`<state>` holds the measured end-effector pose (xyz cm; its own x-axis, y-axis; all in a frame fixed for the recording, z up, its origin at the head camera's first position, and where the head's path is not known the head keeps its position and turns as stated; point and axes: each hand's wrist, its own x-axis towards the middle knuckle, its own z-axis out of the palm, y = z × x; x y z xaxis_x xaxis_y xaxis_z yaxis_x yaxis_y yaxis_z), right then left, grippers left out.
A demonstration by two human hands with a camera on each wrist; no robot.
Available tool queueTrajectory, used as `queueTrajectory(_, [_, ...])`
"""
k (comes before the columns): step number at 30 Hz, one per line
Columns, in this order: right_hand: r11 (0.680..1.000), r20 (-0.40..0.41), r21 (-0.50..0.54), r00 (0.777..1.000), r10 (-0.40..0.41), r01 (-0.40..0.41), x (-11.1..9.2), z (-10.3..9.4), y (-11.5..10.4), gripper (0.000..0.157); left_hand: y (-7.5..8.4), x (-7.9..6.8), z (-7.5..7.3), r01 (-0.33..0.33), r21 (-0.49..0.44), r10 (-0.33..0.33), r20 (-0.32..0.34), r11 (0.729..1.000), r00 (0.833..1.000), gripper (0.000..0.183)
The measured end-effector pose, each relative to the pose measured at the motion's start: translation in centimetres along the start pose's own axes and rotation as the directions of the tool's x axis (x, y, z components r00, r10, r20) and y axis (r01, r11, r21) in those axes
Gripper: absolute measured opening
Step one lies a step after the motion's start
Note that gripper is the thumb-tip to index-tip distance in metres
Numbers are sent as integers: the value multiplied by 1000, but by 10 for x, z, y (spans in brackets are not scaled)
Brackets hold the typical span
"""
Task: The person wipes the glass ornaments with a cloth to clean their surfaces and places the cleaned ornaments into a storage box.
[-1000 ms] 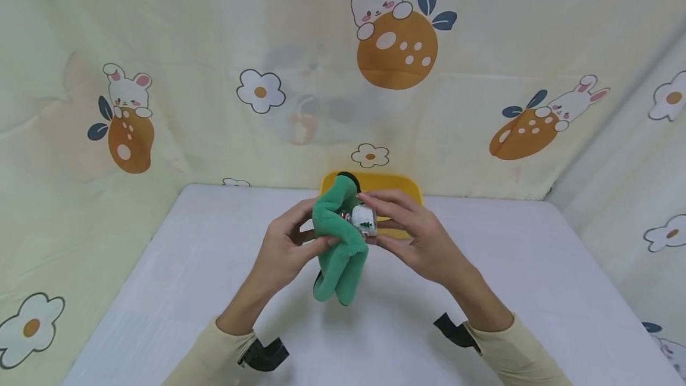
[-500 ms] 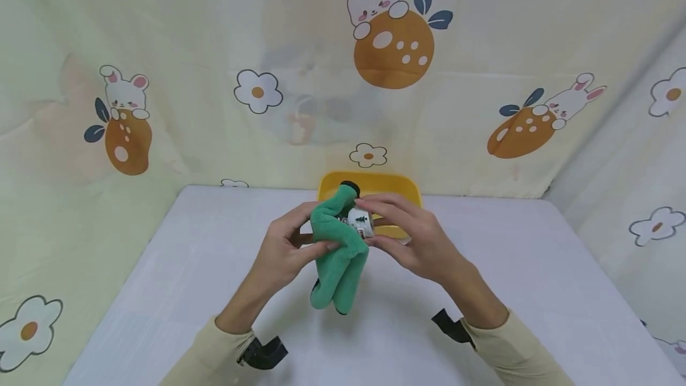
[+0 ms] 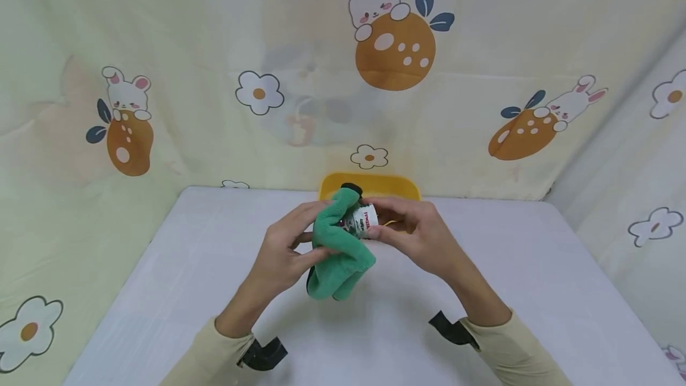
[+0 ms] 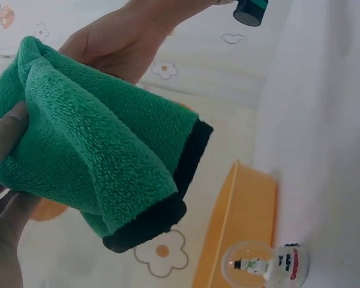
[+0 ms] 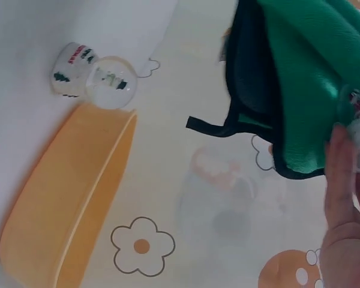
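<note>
A green plush cloth [image 3: 343, 258] with black edging hangs folded in my left hand [image 3: 284, 249], thumb in front and fingers behind. Its fold wraps the dome of a small snow globe [image 3: 365, 219], whose white base with red and dark lettering points right. My right hand [image 3: 426, 231] pinches that base between thumb and fingers. Both hands are raised above the table. In the right wrist view a red-and-white figure [image 5: 358, 103] shows inside the dome, against the cloth. From the left wrist, the cloth [image 4: 90, 138] hides the held globe.
Behind the hands, a yellow plastic bin [image 3: 375, 182] stands at the table's back edge. A second snow globe [image 5: 73, 69] with a snowman inside stands beside the bin; the hands hide it in the head view. A printed curtain [image 3: 300, 28] hangs behind the white table [image 3: 187, 267].
The globe's base has turned in my right fingers: a printed tree faced me before, lettering does now. The cloth's lower end has swung and shortened. Both hands stay nearly in place.
</note>
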<state>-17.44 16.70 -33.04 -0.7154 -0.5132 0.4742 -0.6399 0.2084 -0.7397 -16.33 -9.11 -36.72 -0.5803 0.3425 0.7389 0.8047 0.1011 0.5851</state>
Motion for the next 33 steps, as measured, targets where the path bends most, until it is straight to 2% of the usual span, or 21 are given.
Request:
queueTrajectory(4, [997,22,45,998,56,-57,0,0,-1,46,-1,0,0,-10,4,10,-9,1000,1000,68])
queueTrajectory(7, [996,25,66,998,50,-52,-1,4,1,49,-2,-1,0,36,-36,-37,-20,999,999,66])
queueTrajectory(10, [998,13,58,1000,9,-10,-2,8,3,53,-2,-2,0,103,-98,-106,-21,990,994,63])
queueTrajectory(14, [999,-11,17,999,-45,45,-2,12,4,55,1,-3,-2,197,-154,-201,-15,968,979,59])
queueTrajectory(20, [988,-31,-79,990,-137,134,0,15,5,59,6,-1,-7,289,-221,-293,12,931,956,59])
queueTrajectory(23, [974,-40,-124,980,-195,189,1,15,7,61,7,1,-8,328,-229,-331,27,916,943,59])
queueTrajectory(26, [958,-38,-152,967,-253,245,3,12,9,53,7,3,-8,372,-220,-373,39,902,927,59])
queueTrajectory(29, [930,-23,-194,946,-323,312,5,9,10,45,7,4,-8,410,-226,-410,47,884,911,59])
queueTrajectory(33, [883,9,-241,911,-413,402,8,5,10,40,6,4,-10,438,-245,-438,57,865,897,58])
